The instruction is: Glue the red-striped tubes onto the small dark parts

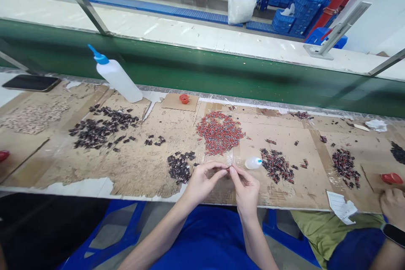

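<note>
My left hand point(202, 181) and my right hand point(245, 187) meet above the near edge of the cardboard-covered bench point(133, 168). Both pinch one tiny dark part point(228, 169) between their fingertips; too small to name. Just beyond them lies a heap of small red and blue pieces point(220, 131). A small pile of black parts point(179, 165) sits left of my left hand. A little clear bottle with a blue tip point(253, 162) lies on its side right of my right hand, beside a pile of dark and red assembled pieces point(276, 165).
A large white squeeze bottle with a blue nozzle point(117, 78) leans at the back left, near a wide scatter of black parts point(101, 128). A red cap point(184, 98) rests on a cardboard scrap. A phone point(31, 83) lies far left. Another person's hand point(394, 204) rests at right.
</note>
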The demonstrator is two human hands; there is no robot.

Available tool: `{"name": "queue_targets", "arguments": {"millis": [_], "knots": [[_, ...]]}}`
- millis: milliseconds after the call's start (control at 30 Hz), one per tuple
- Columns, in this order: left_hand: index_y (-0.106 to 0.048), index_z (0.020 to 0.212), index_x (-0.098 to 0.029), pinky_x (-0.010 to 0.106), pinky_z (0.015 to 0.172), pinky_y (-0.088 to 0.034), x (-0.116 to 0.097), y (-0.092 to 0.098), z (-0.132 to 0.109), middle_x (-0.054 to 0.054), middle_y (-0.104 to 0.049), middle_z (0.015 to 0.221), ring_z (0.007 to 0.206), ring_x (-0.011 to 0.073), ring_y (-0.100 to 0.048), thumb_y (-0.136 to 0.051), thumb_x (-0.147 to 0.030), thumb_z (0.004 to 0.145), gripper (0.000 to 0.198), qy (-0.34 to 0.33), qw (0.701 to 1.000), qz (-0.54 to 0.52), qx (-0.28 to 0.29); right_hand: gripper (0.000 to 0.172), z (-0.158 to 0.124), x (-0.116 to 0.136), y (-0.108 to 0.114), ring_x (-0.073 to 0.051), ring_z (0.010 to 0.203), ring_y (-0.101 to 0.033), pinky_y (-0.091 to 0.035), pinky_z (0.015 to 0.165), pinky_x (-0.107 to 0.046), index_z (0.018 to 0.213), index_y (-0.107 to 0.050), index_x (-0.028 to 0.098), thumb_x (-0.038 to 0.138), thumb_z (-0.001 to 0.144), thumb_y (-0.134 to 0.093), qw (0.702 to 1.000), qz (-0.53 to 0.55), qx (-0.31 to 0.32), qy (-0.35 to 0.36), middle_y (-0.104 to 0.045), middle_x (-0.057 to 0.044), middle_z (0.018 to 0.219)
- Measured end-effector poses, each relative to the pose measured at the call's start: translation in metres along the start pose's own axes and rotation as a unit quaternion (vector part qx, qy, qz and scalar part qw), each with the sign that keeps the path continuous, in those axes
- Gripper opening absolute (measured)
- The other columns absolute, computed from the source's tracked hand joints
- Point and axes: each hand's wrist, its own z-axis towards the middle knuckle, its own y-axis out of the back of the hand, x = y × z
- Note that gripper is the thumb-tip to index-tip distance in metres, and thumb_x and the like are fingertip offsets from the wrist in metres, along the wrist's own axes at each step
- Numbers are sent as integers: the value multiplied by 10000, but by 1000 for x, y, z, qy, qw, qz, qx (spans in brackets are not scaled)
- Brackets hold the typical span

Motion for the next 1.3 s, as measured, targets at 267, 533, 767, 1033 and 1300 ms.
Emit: {"name": "queue_targets", "arguments": {"millis": [267, 533, 767, 1033, 1300], "knots": [[-749, 836, -190, 300, 789, -572, -15, 0, -6, 57, -760, 840, 813, 188, -700, -658, -266, 811, 121, -23, 999, -5, -34, 173, -4, 6, 1, -236, 752, -730, -607, 745, -384, 793, -779, 184, 322, 694, -747, 1000, -11, -4, 26, -773, -93, 835], [-759, 779, -187, 285, 755, -561, -14, 4, -8, 48, -760, 773, 746, 183, -697, -684, -205, 755, 81, 12, 998, -43, -43, 98, -2, 16, 5, -189, 762, -706, -586, 710, -298, 821, -777, 226, 232, 765, -696, 989, -45, 107, 90, -749, -55, 803], [-734, 798, -166, 279, 785, -556, -20, 0, -9, 59, -761, 820, 781, 180, -702, -646, -225, 755, 114, 27, 997, -62, -47, 158, -1, 20, 11, -204, 842, -704, -581, 791, -337, 907, -770, 229, 246, 825, -635, 975, -103, 136, 140, -749, -81, 903], [-708, 771, -167, 264, 729, -536, -20, 0, -11, 41, -740, 779, 754, 172, -678, -630, -222, 748, 98, 22, 999, -17, -30, 290, 1, 11, 17, -181, 691, -723, -612, 715, -314, 1009, -748, 213, 234, 720, -734, 991, -34, 114, 59, -763, -42, 776], [-700, 894, -187, 283, 780, -536, -25, -7, -19, 44, -719, 839, 814, 169, -667, -613, -222, 841, 108, -44, 999, 28, 0, 112, -3, 21, 28, -175, 710, -705, -590, 646, -280, 826, -757, 212, 166, 778, -666, 972, -78, 125, 183, -742, -54, 769]]}}
